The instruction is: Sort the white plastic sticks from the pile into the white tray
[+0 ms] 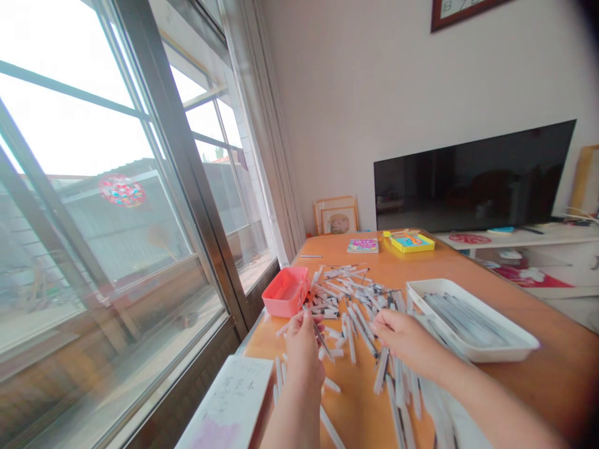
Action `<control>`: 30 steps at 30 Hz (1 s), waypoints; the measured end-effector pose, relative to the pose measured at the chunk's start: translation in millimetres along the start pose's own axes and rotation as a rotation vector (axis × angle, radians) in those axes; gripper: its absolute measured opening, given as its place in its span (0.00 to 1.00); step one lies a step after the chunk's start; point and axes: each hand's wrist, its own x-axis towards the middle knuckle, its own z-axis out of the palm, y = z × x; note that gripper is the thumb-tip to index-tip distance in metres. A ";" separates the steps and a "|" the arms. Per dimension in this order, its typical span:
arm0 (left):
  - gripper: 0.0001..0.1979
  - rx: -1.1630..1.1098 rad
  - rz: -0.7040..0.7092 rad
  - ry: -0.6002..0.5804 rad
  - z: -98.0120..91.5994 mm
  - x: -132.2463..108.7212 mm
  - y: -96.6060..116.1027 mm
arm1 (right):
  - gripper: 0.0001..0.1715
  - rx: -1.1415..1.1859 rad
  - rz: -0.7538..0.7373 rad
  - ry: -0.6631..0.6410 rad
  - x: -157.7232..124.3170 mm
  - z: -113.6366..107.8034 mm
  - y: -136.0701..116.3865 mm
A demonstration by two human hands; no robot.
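My left hand [303, 348] is closed in a pinch on a thin dark pen refill [322, 340] that slants down to the right. My right hand [402, 337] rests knuckles-up on a scattered heap of white pen barrels and parts [355, 299] on the orange table [524, 287]; its fingers curl down among the pieces, and what they hold, if anything, is hidden. More white barrels [397, 393] lie under and beside my right forearm.
A pink box [286, 292] stands left of the heap. A white tray [496, 352] holding several grey pens sits on the right. A white notebook [229, 399] lies near the table's front left corner. Coloured booklets [363, 246] and a yellow box [412, 242] sit far back. A window runs along the left.
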 end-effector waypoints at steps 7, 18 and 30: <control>0.12 -0.130 -0.019 0.176 -9.0 10.5 12.3 | 0.09 -0.219 -0.206 -0.075 -5.2 16.5 -17.0; 0.12 -0.260 -0.109 0.192 -10.1 14.5 18.1 | 0.09 -0.649 -0.193 -0.213 14.0 71.4 -41.2; 0.10 -0.384 -0.158 0.131 -7.8 15.2 16.3 | 0.03 -0.485 -0.118 -0.130 4.1 61.6 -41.4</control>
